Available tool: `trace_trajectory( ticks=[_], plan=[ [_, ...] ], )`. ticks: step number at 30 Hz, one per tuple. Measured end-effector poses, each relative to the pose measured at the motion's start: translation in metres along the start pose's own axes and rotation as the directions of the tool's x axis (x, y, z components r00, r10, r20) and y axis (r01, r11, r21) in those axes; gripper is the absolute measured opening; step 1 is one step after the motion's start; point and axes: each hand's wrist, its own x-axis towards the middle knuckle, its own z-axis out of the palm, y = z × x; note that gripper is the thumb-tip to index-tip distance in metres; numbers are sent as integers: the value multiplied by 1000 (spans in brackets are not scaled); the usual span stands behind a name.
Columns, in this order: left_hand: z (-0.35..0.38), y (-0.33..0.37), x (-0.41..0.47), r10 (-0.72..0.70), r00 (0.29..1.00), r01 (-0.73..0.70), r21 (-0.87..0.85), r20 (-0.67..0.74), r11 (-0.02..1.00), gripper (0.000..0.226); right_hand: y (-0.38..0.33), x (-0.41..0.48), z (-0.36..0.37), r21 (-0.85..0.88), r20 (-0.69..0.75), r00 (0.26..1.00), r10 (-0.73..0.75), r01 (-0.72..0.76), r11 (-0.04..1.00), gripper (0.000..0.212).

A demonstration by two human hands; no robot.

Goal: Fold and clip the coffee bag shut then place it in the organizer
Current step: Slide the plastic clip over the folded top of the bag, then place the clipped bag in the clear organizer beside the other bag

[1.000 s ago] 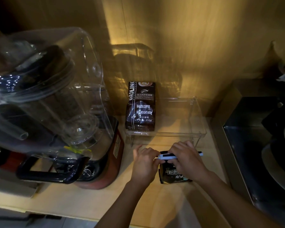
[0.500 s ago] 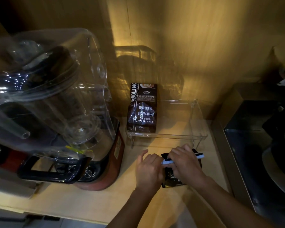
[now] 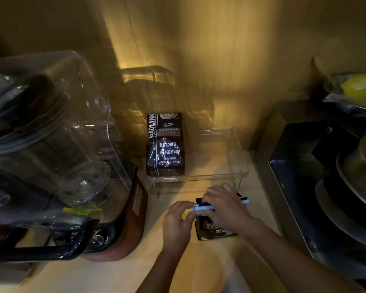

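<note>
A small black coffee bag [image 3: 217, 229] lies on the wooden counter in front of the clear organizer [image 3: 238, 166]. A long white clip [image 3: 203, 207] runs across the bag's folded top. My right hand [image 3: 224, 206] lies over the clip and the bag's top, pressing on them. My left hand [image 3: 176, 222] pinches the clip's left end with thumb and fingers. A larger dark coffee bag [image 3: 165, 144] stands upright in the organizer's left side. The clip's middle is hidden under my right hand.
A big blender with a clear cover [image 3: 51, 144] and red base [image 3: 133, 218] fills the left. A dark metal box [image 3: 317, 176] with plates stands right. A yellow fruit [image 3: 359, 87] sits in a bowl at far right. A wooden wall [image 3: 220, 60] backs the counter.
The view has tilted up a little. My left hand has closed its fingers onto the clip's left end. My right hand stays on the clip and bag.
</note>
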Motion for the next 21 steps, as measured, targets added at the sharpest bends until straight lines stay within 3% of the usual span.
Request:
trace_trajectory(
  ticks=[3, 8, 12, 15, 18, 21],
  plan=[
    [-4, 3, 8, -136, 982, 164, -244, 129, 956, 29, 14, -2, -10, 118, 127, 991, 49, -64, 991, 36],
    [-8, -1, 14, -253, 909, 382, -418, 332, 824, 28, 47, -13, -21, 338, 287, 932, 221, -315, 887, 41],
    [-4, -6, 17, -256, 875, 434, -432, 411, 791, 23, 61, -23, -13, 633, 342, 884, 319, -467, 618, 38],
    [5, -14, 14, -261, 840, 488, -451, 476, 747, 33, 65, -34, 2, 781, 319, 840, 440, -495, 379, 45],
    [19, -22, 6, -350, 806, 563, -433, 477, 704, 49, 64, -45, 22, 846, 357, 802, 479, -495, 197, 55],
    [32, -26, -3, -421, 797, 590, -411, 433, 695, 60, 58, -54, 44, 874, 376, 780, 501, -478, 89, 59]
  ],
)
